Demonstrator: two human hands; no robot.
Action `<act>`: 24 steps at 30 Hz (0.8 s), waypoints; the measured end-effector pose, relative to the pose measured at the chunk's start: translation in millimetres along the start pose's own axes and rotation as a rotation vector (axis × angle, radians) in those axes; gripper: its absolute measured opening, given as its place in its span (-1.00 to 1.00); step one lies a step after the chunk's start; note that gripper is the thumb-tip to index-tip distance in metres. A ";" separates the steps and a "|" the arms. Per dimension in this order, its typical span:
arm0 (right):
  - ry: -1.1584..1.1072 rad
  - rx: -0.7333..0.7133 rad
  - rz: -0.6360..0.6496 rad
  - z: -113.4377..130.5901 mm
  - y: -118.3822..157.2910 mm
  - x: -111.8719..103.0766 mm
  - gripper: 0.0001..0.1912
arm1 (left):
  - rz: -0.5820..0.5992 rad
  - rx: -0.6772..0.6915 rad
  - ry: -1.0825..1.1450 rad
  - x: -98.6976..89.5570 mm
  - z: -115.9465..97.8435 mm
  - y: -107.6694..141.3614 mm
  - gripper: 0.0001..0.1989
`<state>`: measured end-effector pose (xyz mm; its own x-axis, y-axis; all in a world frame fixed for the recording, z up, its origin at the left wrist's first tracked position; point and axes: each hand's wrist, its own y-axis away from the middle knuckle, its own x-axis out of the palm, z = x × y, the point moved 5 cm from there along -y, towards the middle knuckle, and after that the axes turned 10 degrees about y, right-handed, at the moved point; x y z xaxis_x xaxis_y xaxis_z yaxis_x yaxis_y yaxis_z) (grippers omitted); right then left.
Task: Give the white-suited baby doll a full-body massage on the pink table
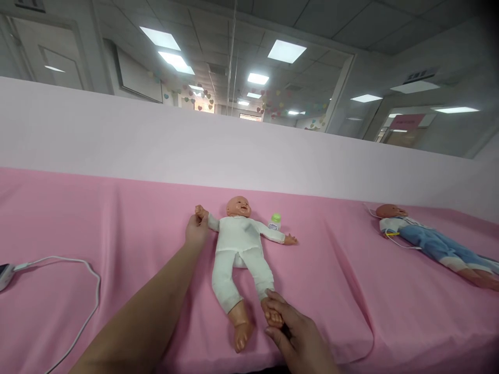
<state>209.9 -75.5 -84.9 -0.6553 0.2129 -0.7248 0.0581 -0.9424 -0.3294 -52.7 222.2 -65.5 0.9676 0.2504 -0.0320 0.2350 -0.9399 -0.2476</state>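
A baby doll [239, 234] with a white cloth body lies on its back on the pink sheet [156, 234], head towards the wall. My left hand [197, 231] is closed around the doll's hand on the left side of the view, its arm stretched outward. Down at the near edge, my right hand [298, 332] grips the doll's foot [274, 316] on the right side, thumb below and fingers above. The other foot [242, 332] lies free. Beside the doll's shoulder stands a small bottle [275, 222] with a green cap.
Another doll [432, 244] in blue trousers lies far right, with a thin white cord about it. On the left, a white cable [97, 291] runs from a small device [5, 276]. A low white wall [249, 156] with glass above borders the back.
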 end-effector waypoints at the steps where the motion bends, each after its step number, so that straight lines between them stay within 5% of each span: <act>1: -0.005 0.002 -0.021 1.6 -1.9 -2.3 -0.59 | 0.033 0.032 -0.007 4.5 -5.3 4.4 -0.75; 7: -0.033 0.017 -0.136 17.9 -35.1 -20.0 -0.57 | 0.393 0.388 -0.421 49.3 -34.1 42.5 -0.68; 13: -0.075 0.008 -0.186 25.2 -88.2 -15.8 -0.62 | 0.537 0.620 -0.612 66.4 -39.3 55.5 -0.68; 18: -0.114 -0.005 -0.202 24.8 -109.3 -5.4 -0.63 | 0.582 0.642 -0.624 65.1 -37.9 54.8 -0.61; 24: -0.118 0.005 -0.211 26.1 -85.2 -17.9 -0.62 | 0.464 0.487 -0.492 51.6 -37.3 48.6 -0.63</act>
<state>197.1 -5.7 -28.1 -0.7358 0.3743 -0.5643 -0.0931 -0.8814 -0.4632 12.1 180.8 -43.0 0.7793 0.0413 -0.6253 -0.3530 -0.7955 -0.4925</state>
